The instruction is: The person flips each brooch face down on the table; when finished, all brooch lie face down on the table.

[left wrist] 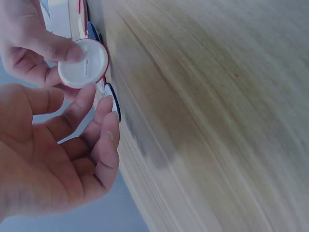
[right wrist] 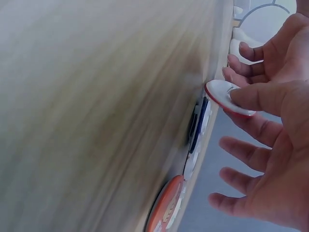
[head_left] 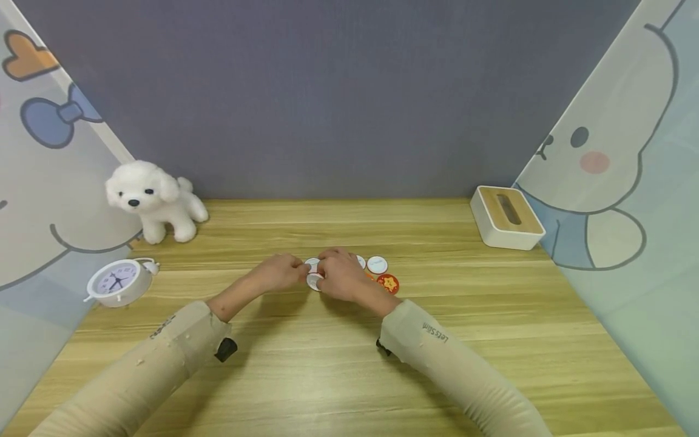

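Note:
My right hand [head_left: 343, 274] pinches a round pin-back badge [left wrist: 97, 62] between thumb and fingers, tilted up off the table. Its white back with the pin and its red rim show in the left wrist view. Close beside it is my left hand [head_left: 281, 272], fingers bent loosely, with fingertips near the badge's lower edge; whether they touch it I cannot tell. Other badges lie around the hands: one white-backed [head_left: 377, 264], one red with a yellow star [head_left: 388, 283], one dark-rimmed [right wrist: 199, 126]. The right hand partly covers several badges in the head view.
On the wooden table [head_left: 306, 364], a white plush dog [head_left: 158, 200] stands at the back left, with a white alarm clock [head_left: 120, 283] in front of it. A white tissue box [head_left: 508, 218] with a wooden lid sits at the back right. A grey wall [head_left: 338, 109] rises behind.

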The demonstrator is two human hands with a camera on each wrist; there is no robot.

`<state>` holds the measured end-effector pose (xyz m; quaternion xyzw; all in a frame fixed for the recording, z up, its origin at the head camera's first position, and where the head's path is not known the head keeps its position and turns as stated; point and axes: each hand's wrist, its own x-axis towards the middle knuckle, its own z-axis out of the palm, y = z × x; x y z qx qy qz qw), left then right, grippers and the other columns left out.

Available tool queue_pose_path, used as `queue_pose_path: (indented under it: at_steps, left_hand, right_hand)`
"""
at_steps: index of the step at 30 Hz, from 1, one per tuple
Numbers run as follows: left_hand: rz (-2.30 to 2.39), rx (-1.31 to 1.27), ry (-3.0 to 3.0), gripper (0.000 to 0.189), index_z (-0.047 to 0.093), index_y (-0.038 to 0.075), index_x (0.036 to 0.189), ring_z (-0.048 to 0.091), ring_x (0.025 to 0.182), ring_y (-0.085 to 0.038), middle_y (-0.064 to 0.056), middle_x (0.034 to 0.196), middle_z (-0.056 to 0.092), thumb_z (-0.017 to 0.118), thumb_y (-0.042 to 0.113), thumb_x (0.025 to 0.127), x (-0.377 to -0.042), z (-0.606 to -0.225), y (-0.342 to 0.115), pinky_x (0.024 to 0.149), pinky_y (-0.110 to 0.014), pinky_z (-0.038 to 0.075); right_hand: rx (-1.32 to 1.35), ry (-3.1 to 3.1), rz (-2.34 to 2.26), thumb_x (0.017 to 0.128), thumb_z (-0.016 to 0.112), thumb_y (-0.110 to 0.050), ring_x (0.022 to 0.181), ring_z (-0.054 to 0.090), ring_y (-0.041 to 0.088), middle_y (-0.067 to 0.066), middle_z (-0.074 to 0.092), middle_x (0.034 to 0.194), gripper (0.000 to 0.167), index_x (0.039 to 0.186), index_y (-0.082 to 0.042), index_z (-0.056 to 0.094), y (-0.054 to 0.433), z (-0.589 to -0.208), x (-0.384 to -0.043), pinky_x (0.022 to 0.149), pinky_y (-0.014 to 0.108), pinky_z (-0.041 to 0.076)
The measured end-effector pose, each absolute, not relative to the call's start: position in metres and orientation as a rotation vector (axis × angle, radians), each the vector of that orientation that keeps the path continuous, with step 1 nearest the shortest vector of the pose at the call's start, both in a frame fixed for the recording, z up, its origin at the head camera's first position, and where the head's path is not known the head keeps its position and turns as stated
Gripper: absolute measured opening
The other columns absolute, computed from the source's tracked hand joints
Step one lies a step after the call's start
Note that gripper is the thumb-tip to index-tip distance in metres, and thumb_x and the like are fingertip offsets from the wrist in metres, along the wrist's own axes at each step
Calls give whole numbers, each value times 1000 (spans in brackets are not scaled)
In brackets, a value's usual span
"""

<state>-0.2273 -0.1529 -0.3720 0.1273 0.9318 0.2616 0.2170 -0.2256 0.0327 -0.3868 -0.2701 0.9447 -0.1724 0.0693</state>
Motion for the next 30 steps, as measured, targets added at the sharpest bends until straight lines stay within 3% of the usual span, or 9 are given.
queue_pose_path:
  at_steps: [3, 9, 16, 25, 30]
  left_hand:
    - [738, 370, 2604, 40, 66, 3, 123, 53, 78, -19, -10, 99, 67, 42, 31, 106, -229, -373, -154, 68, -33, 44]
    - [728, 486, 2629, 29, 66, 6, 121, 63, 91, -23, -16, 113, 70, 52, 21, 102, -232, -373, -155, 74, -36, 50]
    - [743, 582, 2589, 24, 69, 4, 114, 66, 88, -21, -12, 104, 73, 62, 19, 97, -233, -375, -154, 74, -36, 52]
    - [752, 592, 2571, 13, 69, 5, 100, 52, 76, -16, -8, 98, 72, 63, 16, 98, -232, -377, -156, 67, -29, 42]
    - [841, 548, 2573, 14, 68, 6, 103, 56, 83, -18, -10, 102, 69, 61, 17, 99, -235, -375, -157, 69, -28, 44]
  right_hand:
    - [-782, 2856, -534, 93, 64, -21, 140, 45, 32, 4, 60, 142, 26, 67, -16, 65, 35, -386, -227, 106, 58, 41]
    - [-715, 2867, -606, 93, 64, -20, 141, 42, 38, 6, 60, 143, 17, 79, -16, 74, 38, -387, -230, 106, 62, 40]
    - [-642, 2863, -701, 93, 67, -22, 143, 39, 41, 8, 58, 144, 18, 77, -16, 73, 38, -387, -232, 109, 63, 38]
    - [-637, 2830, -735, 93, 67, -26, 142, 39, 38, 9, 57, 146, 20, 76, -17, 72, 38, -386, -232, 109, 62, 37]
    - [-631, 2808, -698, 91, 67, -26, 141, 41, 38, 7, 58, 145, 23, 70, -18, 68, 38, -385, -231, 108, 61, 38]
